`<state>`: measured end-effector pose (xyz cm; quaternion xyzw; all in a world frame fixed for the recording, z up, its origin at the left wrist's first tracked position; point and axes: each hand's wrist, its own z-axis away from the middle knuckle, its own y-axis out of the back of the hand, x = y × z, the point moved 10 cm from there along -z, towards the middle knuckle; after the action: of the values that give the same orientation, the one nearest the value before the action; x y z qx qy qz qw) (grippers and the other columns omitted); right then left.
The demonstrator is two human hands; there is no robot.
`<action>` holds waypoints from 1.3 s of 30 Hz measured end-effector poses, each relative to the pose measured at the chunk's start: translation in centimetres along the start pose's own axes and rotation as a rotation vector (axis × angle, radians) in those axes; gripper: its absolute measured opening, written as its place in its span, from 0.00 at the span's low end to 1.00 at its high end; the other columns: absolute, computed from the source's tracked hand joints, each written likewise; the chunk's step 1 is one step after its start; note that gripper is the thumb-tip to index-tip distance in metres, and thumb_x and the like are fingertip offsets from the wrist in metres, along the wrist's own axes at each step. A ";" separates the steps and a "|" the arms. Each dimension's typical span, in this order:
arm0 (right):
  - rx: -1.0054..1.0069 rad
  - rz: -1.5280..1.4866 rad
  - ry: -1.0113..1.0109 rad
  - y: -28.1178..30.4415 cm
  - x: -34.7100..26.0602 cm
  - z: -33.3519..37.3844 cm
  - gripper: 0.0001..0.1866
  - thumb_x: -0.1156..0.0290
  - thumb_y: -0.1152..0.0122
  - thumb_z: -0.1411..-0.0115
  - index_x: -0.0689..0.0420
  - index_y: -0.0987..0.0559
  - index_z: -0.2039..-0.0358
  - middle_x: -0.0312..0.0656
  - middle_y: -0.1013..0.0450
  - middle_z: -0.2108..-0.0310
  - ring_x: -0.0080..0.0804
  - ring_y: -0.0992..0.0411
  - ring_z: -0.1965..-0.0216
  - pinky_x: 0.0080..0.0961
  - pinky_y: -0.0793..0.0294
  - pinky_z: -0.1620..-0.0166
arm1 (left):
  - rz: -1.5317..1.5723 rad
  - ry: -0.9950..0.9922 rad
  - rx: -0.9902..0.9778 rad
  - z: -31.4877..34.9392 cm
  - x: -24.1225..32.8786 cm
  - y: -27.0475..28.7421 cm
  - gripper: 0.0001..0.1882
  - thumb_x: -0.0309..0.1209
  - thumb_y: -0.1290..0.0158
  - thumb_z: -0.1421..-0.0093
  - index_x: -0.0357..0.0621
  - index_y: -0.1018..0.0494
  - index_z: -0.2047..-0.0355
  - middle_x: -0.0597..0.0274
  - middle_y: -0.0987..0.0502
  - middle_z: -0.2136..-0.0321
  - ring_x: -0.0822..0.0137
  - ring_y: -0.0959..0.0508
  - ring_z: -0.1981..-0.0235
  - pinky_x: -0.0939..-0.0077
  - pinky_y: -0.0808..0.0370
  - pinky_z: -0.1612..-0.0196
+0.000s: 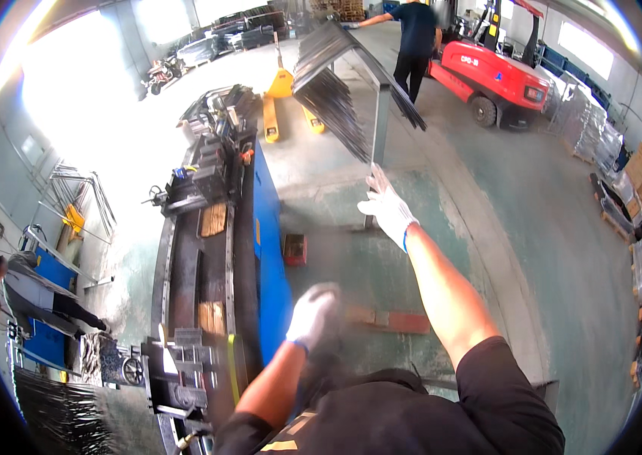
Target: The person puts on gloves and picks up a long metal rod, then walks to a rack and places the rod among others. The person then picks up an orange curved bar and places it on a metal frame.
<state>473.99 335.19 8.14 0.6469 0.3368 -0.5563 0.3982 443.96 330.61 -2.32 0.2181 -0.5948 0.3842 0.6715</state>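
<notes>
My right hand, in a white glove, reaches forward with its fingers apart. Its fingertips are just below the lower end of a grey upright post; whether they touch it I cannot tell. Over that post hangs a stack of dark, bent metal bars, nested in an upside-down V shape. My left hand, also gloved in white, is smeared by motion beside the blue side panel of a long machine. Its fingers cannot be made out.
The long machine bed runs along my left. A red block and a reddish bar lie low ahead. Beyond stand a yellow pallet jack, a person and a red forklift. Another person is far left.
</notes>
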 end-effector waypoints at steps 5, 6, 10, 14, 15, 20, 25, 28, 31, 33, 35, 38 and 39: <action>-0.011 0.071 0.199 -2.8 -9.6 -9.0 0.53 0.69 0.31 0.39 0.52 0.51 0.19 0.57 0.38 0.26 0.49 0.36 0.26 0.35 0.34 0.28 | -0.261 -0.459 0.079 -17.6 19.7 5.1 0.22 0.32 0.45 0.32 0.37 0.23 0.40 0.59 0.17 0.52 0.68 0.19 0.56 0.73 0.23 0.51; 0.014 -0.011 0.255 -2.4 -10.0 -10.4 0.50 0.69 0.31 0.38 0.54 0.48 0.20 0.56 0.34 0.28 0.47 0.33 0.28 0.35 0.31 0.30 | -0.278 -0.446 0.151 -20.9 22.2 6.5 0.23 0.32 0.45 0.33 0.37 0.23 0.39 0.58 0.18 0.51 0.67 0.19 0.55 0.72 0.23 0.49; 0.136 0.276 0.348 1.9 -11.0 -15.6 0.44 0.68 0.33 0.36 0.57 0.42 0.23 0.57 0.30 0.32 0.44 0.29 0.31 0.35 0.28 0.31 | -0.532 -0.407 0.427 -30.5 31.8 9.8 0.30 0.34 0.42 0.37 0.35 0.26 0.36 0.51 0.18 0.43 0.62 0.19 0.45 0.74 0.26 0.40; 0.270 0.540 0.313 6.4 -14.0 -21.1 0.34 0.69 0.33 0.38 0.60 0.29 0.31 0.56 0.23 0.39 0.48 0.25 0.36 0.38 0.26 0.34 | -0.898 -0.438 0.623 -41.1 38.1 14.4 0.24 0.36 0.41 0.39 0.36 0.23 0.44 0.47 0.15 0.57 0.55 0.16 0.55 0.64 0.22 0.48; 0.313 0.572 0.407 7.8 -14.5 -23.1 0.30 0.68 0.33 0.39 0.61 0.24 0.36 0.57 0.21 0.43 0.53 0.24 0.38 0.42 0.26 0.35 | -0.995 -0.497 0.671 -43.4 39.7 14.6 0.23 0.35 0.42 0.39 0.37 0.22 0.45 0.47 0.15 0.59 0.52 0.16 0.58 0.62 0.22 0.49; 0.318 0.849 0.735 10.7 -16.4 -36.9 0.21 0.65 0.33 0.40 0.59 0.18 0.48 0.52 0.19 0.51 0.50 0.24 0.44 0.43 0.29 0.35 | -1.248 -0.488 0.872 -56.1 39.3 20.3 0.24 0.40 0.47 0.34 0.39 0.26 0.42 0.38 0.26 0.39 0.40 0.23 0.40 0.50 0.25 0.38; 0.053 1.089 0.501 12.5 -11.1 -50.1 0.25 0.54 0.35 0.37 0.54 0.18 0.44 0.41 0.21 0.42 0.42 0.30 0.35 0.45 0.41 0.27 | -1.425 -0.376 0.772 -66.9 40.8 15.1 0.22 0.35 0.49 0.33 0.38 0.27 0.41 0.46 0.30 0.35 0.39 0.22 0.41 0.48 0.25 0.39; -0.126 1.162 0.284 13.2 -8.4 -55.4 0.30 0.44 0.41 0.33 0.50 0.19 0.38 0.38 0.27 0.33 0.40 0.37 0.27 0.47 0.50 0.22 | -1.413 -0.297 0.834 -71.2 44.2 15.2 0.24 0.34 0.51 0.34 0.37 0.27 0.40 0.46 0.30 0.35 0.40 0.22 0.41 0.49 0.24 0.39; -0.123 1.194 0.305 13.4 -6.3 -57.2 0.30 0.45 0.40 0.33 0.50 0.19 0.38 0.38 0.28 0.32 0.43 0.39 0.26 0.48 0.51 0.22 | -1.434 -0.279 0.859 -75.3 46.8 16.7 0.24 0.35 0.51 0.34 0.37 0.26 0.40 0.46 0.29 0.35 0.40 0.21 0.42 0.48 0.24 0.39; -0.124 1.266 0.344 12.7 -6.1 -57.1 0.28 0.49 0.37 0.36 0.51 0.18 0.40 0.40 0.28 0.33 0.47 0.41 0.25 0.52 0.52 0.21 | -1.507 -0.285 0.840 -77.8 48.2 17.7 0.25 0.36 0.51 0.34 0.37 0.26 0.40 0.46 0.29 0.36 0.40 0.21 0.42 0.49 0.24 0.39; -0.089 1.291 0.450 11.8 -6.6 -56.7 0.27 0.50 0.34 0.38 0.52 0.17 0.43 0.42 0.25 0.36 0.48 0.40 0.26 0.54 0.51 0.22 | -1.596 -0.347 0.819 -80.7 48.1 19.8 0.26 0.37 0.51 0.33 0.37 0.26 0.39 0.46 0.28 0.35 0.41 0.21 0.42 0.50 0.24 0.38; -0.087 1.197 0.510 12.7 -7.9 -56.2 0.25 0.52 0.34 0.38 0.54 0.15 0.46 0.44 0.21 0.41 0.50 0.37 0.28 0.54 0.46 0.23 | -1.529 -0.183 0.797 -85.7 49.0 22.7 0.26 0.39 0.50 0.33 0.37 0.25 0.39 0.46 0.29 0.34 0.43 0.21 0.41 0.50 0.24 0.38; -0.083 1.155 0.523 12.8 -8.7 -56.3 0.24 0.53 0.33 0.40 0.54 0.14 0.49 0.45 0.19 0.45 0.51 0.33 0.31 0.53 0.42 0.25 | -1.457 -0.127 0.833 -86.7 49.6 24.7 0.26 0.40 0.49 0.33 0.38 0.24 0.40 0.47 0.28 0.35 0.43 0.22 0.39 0.50 0.24 0.38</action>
<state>509.29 379.50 22.13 0.8229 0.0408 -0.0619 0.5633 479.40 423.37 24.47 0.7987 -0.1515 0.0298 0.5816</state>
